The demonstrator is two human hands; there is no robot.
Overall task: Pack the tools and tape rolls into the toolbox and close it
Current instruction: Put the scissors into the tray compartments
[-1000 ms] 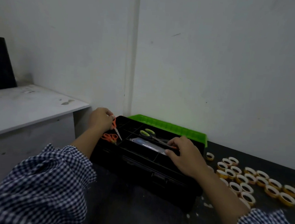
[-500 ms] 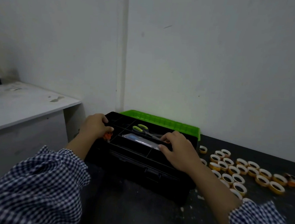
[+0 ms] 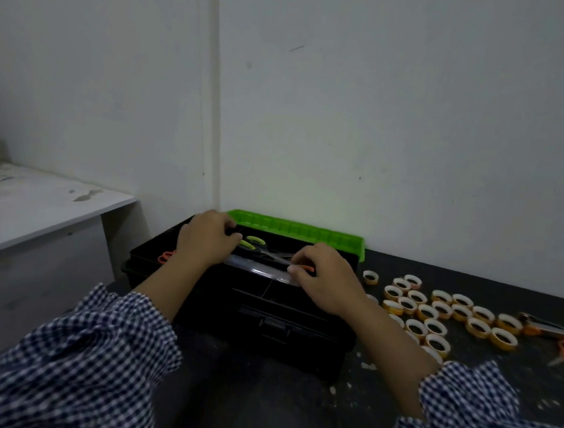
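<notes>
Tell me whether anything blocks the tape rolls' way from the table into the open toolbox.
Nothing lies on the table between the tape rolls and the toolbox; its green lid is folded back. But over the top tray sit the left hand, the right hand pinching an orange item, and green-handled scissors.

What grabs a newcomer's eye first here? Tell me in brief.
The open black toolbox with its bright green lid sits against the wall, mid-frame. Both hands are over its tray: the left hand by the green-handled scissors, the right hand pinching an orange-handled tool. To its right, a crowd of yellow tape rolls lies unpacked on the dark table.
</notes>
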